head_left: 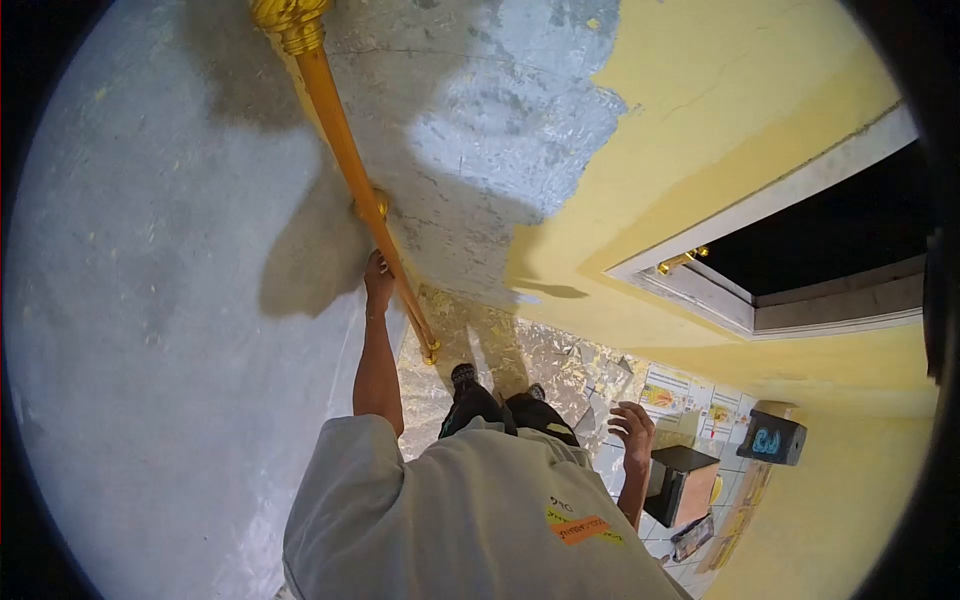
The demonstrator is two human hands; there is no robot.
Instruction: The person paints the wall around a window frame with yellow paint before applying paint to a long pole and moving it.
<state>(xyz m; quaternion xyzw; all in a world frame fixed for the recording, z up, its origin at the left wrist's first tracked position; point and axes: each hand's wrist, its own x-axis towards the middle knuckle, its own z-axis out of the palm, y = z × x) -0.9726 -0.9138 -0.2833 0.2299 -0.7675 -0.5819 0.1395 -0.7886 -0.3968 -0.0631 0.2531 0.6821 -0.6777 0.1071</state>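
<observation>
My left hand (378,284) is raised at the end of my outstretched arm, close beside a long orange-gold pole (343,150). Its fingers are bent and small in view; whether they grip the pole or only rest near it I cannot make out. The pole has an ornate gold knob (290,20) at its near end and a gold fitting (373,205) partway along, and it runs down close to my feet. My right hand (632,432) hangs low on the other side, fingers loosely apart and holding nothing.
A grey wall (180,300) with patchy paint lies to the left. Beyond the pole a yellow wall (700,120) has a dark framed opening (840,230). Flakes and broken pieces litter the floor (540,360). To the right stand a box-like stool (683,487) and a black container (772,436).
</observation>
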